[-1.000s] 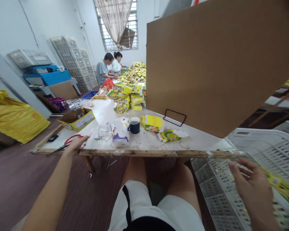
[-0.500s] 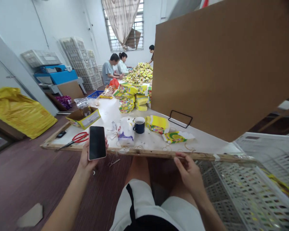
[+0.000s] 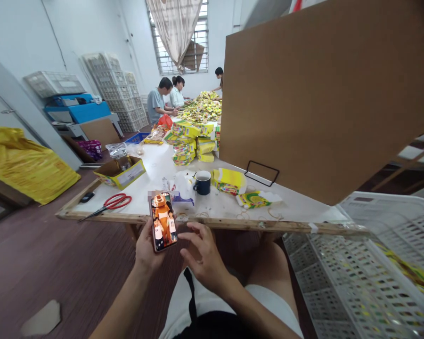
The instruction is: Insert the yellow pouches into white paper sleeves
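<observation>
A smartphone (image 3: 164, 223) with a lit screen showing a picture rests in my left hand (image 3: 147, 249), whose fingers wrap its lower edge and sides. Just right of the phone, my right hand (image 3: 205, 254) has its fingers apart and holds nothing; its fingertips are close to the screen, and I cannot tell if they touch. Red-handled scissors (image 3: 116, 202) lie on the table (image 3: 151, 165) to the left. Beyond the phone stand a dark blue mug (image 3: 202, 183) and a crumpled white and purple packet (image 3: 183, 198).
Yellow packs (image 3: 229, 181) lie and stand stacked on the table. A large cardboard sheet (image 3: 314, 103) rises at right. White plastic crates (image 3: 335, 278) stand at lower right. An open yellow box (image 3: 127, 174) is at left. Several people work beside a heap of sachets (image 3: 205, 106) at the back.
The phone's dark screen has lit up. My left hand has brought it rightward and slightly down. My right hand has moved left from the table edge to beside the phone.
</observation>
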Available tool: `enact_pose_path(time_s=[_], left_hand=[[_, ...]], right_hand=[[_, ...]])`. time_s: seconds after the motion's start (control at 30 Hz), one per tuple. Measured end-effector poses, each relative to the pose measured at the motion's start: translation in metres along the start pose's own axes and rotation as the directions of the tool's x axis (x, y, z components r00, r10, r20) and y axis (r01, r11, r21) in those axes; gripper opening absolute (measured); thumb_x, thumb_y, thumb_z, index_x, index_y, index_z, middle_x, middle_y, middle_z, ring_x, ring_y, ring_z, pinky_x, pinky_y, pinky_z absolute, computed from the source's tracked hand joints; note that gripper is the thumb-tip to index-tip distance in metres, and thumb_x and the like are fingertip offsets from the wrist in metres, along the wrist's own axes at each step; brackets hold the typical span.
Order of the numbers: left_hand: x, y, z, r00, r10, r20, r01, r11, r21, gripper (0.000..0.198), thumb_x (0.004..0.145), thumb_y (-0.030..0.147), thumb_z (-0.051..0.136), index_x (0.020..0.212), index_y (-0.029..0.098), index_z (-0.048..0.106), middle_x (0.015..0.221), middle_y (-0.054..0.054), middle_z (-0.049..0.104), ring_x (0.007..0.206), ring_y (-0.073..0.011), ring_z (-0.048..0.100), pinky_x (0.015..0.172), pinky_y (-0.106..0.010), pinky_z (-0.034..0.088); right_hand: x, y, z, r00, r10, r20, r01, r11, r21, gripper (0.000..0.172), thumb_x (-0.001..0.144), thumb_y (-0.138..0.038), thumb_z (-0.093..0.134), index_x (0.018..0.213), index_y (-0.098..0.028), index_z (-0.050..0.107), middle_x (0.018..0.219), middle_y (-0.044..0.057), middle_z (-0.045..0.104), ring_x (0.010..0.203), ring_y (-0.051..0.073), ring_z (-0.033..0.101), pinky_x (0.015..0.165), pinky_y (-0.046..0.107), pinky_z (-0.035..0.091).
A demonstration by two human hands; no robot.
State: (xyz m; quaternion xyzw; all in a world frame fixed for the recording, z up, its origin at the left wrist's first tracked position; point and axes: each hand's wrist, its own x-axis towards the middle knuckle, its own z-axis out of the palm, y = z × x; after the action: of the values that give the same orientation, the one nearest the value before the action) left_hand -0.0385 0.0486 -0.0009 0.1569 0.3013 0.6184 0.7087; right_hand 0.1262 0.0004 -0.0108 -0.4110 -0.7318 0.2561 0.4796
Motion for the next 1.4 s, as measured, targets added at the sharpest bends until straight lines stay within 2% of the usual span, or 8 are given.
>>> enact_pose_path(time_s=[0.13,0.23,0.3,0.57,0.83,1.03,1.2,1.4], left_hand=[[-0.007,-0.008,0.009,0.999,-0.05,0.021,0.051,0.997,-0.064,0.038,0.093,0.027,0.038,0.111,0.011,0.067,0.093,-0.013,0.076,0.084,-0.0251,0.072,0.08,-0.037,0.057],[-0.012,-0.015,0.014,0.994,-0.09,0.06,0.095,0.99,-0.1,0.038,0.093,0.026,0.037,0.1,0.013,0.072,0.092,-0.011,0.077,0.082,-0.0237,0.073,0.079,-0.034,0.058],[-0.014,-0.018,0.016,0.989,-0.113,0.092,0.123,0.986,-0.116,0.038,0.093,0.028,0.038,0.101,0.014,0.072,0.095,-0.012,0.077,0.083,-0.0241,0.073,0.079,-0.035,0.058],[-0.015,-0.022,0.011,0.962,-0.143,0.232,0.17,0.98,-0.103,0.042,0.094,0.029,0.035,0.103,0.011,0.072,0.102,-0.014,0.075,0.096,-0.0272,0.069,0.091,-0.039,0.052],[-0.019,-0.021,0.014,0.97,-0.2,0.139,0.212,0.974,-0.076,0.046,0.095,0.033,0.033,0.102,0.01,0.071,0.102,-0.014,0.074,0.094,-0.0268,0.07,0.09,-0.039,0.053],[-0.018,-0.023,0.01,0.95,-0.194,0.244,0.227,0.967,-0.117,0.042,0.093,0.035,0.035,0.108,0.015,0.07,0.103,-0.012,0.075,0.103,-0.0285,0.066,0.1,-0.043,0.045],[-0.017,-0.022,0.01,0.953,-0.182,0.241,0.214,0.971,-0.11,0.044,0.094,0.033,0.034,0.11,0.012,0.069,0.108,-0.014,0.073,0.109,-0.03,0.063,0.101,-0.044,0.045],[-0.015,-0.02,0.011,0.95,-0.171,0.261,0.206,0.972,-0.114,0.044,0.093,0.033,0.034,0.109,0.012,0.069,0.105,-0.014,0.074,0.103,-0.0294,0.067,0.098,-0.043,0.047]], right_hand=[[0.01,0.003,0.011,0.999,-0.027,0.046,0.031,0.995,-0.096,0.039,0.081,-0.021,0.065,0.118,-0.03,0.059,0.138,0.005,0.037,0.127,0.028,0.033,0.107,0.048,0.03],[0.021,0.009,0.01,0.999,0.016,-0.036,-0.02,0.991,-0.134,0.055,0.082,-0.03,0.065,0.134,-0.027,0.046,0.144,0.009,0.03,0.131,0.032,0.028,0.108,0.053,0.026],[0.026,0.013,0.006,0.994,0.032,-0.105,-0.044,0.992,-0.115,0.06,0.084,-0.034,0.062,0.138,-0.024,0.04,0.143,0.012,0.031,0.131,0.032,0.028,0.108,0.053,0.025],[0.029,0.017,0.0,0.988,0.063,-0.142,-0.073,0.995,-0.068,0.05,0.084,-0.034,0.062,0.13,-0.023,0.049,0.135,0.011,0.038,0.127,0.029,0.034,0.107,0.049,0.029],[0.038,0.015,0.0,0.986,0.052,-0.156,-0.065,0.995,-0.081,0.048,0.083,-0.033,0.061,0.129,-0.024,0.05,0.134,0.01,0.039,0.128,0.029,0.033,0.107,0.05,0.028],[0.037,0.014,0.002,0.989,0.053,-0.138,-0.068,0.992,-0.107,0.048,0.081,-0.037,0.065,0.126,-0.026,0.053,0.137,0.009,0.038,0.127,0.031,0.034,0.107,0.052,0.028],[0.032,0.009,-0.007,0.973,0.056,-0.226,-0.064,0.998,-0.027,0.046,0.084,-0.031,0.06,0.128,-0.025,0.048,0.133,0.01,0.041,0.128,0.028,0.034,0.107,0.047,0.029],[0.016,0.016,-0.001,0.971,0.13,-0.2,-0.125,0.991,0.041,0.038,0.083,-0.029,0.059,0.12,-0.022,0.052,0.127,0.011,0.044,0.124,0.026,0.038,0.106,0.044,0.032]])
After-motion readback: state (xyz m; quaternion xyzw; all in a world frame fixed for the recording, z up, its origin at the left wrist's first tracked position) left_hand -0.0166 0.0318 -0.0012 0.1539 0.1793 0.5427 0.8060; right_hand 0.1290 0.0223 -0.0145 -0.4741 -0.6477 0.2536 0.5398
